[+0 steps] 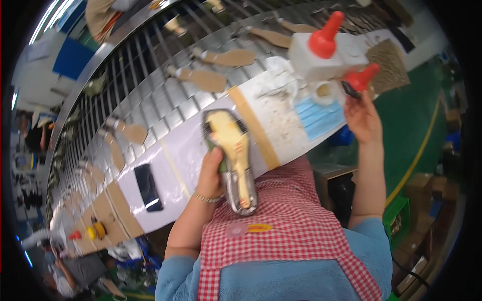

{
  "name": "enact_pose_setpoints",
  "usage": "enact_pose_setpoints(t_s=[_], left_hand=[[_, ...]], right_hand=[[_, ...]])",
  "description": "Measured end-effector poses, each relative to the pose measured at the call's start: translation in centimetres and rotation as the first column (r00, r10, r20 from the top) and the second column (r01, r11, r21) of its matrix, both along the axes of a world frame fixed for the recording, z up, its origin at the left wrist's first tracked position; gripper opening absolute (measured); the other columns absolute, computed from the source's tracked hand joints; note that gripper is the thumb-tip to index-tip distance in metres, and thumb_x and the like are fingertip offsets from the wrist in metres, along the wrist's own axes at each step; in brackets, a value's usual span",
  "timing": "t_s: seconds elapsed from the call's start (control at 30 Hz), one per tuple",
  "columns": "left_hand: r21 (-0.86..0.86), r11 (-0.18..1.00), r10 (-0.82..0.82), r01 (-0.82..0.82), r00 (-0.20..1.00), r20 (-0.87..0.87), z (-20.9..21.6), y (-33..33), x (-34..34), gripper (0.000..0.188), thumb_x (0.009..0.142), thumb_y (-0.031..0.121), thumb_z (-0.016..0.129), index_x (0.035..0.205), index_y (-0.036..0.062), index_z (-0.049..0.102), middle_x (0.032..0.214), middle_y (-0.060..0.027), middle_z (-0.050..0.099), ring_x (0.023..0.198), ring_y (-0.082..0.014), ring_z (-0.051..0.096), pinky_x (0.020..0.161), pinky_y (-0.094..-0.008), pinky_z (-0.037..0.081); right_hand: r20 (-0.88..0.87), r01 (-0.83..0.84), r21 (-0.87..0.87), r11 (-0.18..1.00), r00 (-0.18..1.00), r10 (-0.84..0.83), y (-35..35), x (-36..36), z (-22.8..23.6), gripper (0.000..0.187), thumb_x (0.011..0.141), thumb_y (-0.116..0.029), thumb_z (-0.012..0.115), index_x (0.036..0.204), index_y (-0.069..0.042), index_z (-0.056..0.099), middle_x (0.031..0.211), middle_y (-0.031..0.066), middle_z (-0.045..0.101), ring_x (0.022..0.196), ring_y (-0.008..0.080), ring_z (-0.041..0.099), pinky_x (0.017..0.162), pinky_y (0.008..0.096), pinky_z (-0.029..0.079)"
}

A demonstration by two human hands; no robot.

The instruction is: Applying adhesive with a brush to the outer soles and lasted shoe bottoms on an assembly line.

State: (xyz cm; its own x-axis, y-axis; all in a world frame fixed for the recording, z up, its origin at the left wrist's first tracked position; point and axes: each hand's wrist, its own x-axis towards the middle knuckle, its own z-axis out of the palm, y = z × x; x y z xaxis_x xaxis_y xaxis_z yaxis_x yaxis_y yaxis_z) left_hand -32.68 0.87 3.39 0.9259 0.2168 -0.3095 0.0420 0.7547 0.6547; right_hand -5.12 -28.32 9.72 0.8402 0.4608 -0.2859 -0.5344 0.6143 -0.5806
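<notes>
- Metal-slat conveyor (159, 113) curved past the far side of the bench, biggest thing around.
- Bench top (193, 138), white and shiny, ran along the conveyor; its right part was stained and a brown tape strip (255, 131) crossed it.
- Apron (281, 231), red-and-white check, worn over a blue top, below the shoe.
- White jug (307, 62) stood near the right end of the bench, red spout (326, 37) on top.
- Shoe (232, 145) was over the bench's near edge, in front of the apron, cream bottom toward the camera, silvery at the end nearer the person.
- Left hand (212, 175) was closed around the shoe's left side, thumb on its edge; bracelet on that wrist.
- Right hand (362, 120) was raised at the bench's right end, fingers bent up at a red cone-shaped piece (362, 78) with a dark end. Fingertips close together at the dark end; cannot tell if they gripped it.
- Blue face mask (319, 118) lay on the bench, left of the right hand.
- Insoles (206, 79), tan, lay spread on the conveyor.
- Phone (148, 186), dark, lay on the bench, left of the shoe.
- White cup (317, 98), yellowish inside, sat just beside the mask.
</notes>
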Motion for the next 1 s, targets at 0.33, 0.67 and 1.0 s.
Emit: enact_pose_setpoints(t_s=[0.33,0.67,1.0], left_hand=[[0.082,0.995,-0.062,0.062,0.998,-0.009,4.4,-1.2,0.4,0.052,0.09,0.034,0.059,0.127,0.001,0.044,0.112,-0.0087,0.059,0.095,-0.0152,0.061,0.079,-0.0283,0.051],[0.145,0.988,-0.054,0.054,0.999,-0.006,5.3,-1.6,-0.7,0.05,0.089,0.03,0.062,0.125,-0.0002,0.045,0.113,-0.0078,0.059,0.099,-0.0144,0.059,0.086,-0.0277,0.048],[0.165,0.985,-0.041,0.047,0.998,-0.041,5.0,-1.8,-1.2,0.049,0.089,0.029,0.061,0.125,-0.0001,0.045,0.113,-0.0073,0.059,0.1,-0.0141,0.058,0.086,-0.0277,0.047]], right_hand=[[0.491,-0.454,-0.495,0.74,0.556,0.67,8.0,-15.3,5.1,0.018,0.075,0.001,0.071,0.09,0.002,0.063,0.095,0.0119,0.064,0.092,0.0165,0.062,0.082,0.0279,0.047],[0.423,-0.423,-0.564,0.71,0.59,0.687,9.0,-17.5,4.7,0.014,0.075,0.001,0.071,0.086,0.001,0.063,0.091,0.0109,0.065,0.086,0.0151,0.062,0.076,0.0267,0.049],[0.742,-0.092,-0.643,0.761,0.17,0.648,8.9,-17.9,5.8,0.017,0.068,-0.005,0.076,0.079,-0.003,0.062,0.077,0.0094,0.063,0.079,0.0263,0.064,0.069,0.0337,0.051]])
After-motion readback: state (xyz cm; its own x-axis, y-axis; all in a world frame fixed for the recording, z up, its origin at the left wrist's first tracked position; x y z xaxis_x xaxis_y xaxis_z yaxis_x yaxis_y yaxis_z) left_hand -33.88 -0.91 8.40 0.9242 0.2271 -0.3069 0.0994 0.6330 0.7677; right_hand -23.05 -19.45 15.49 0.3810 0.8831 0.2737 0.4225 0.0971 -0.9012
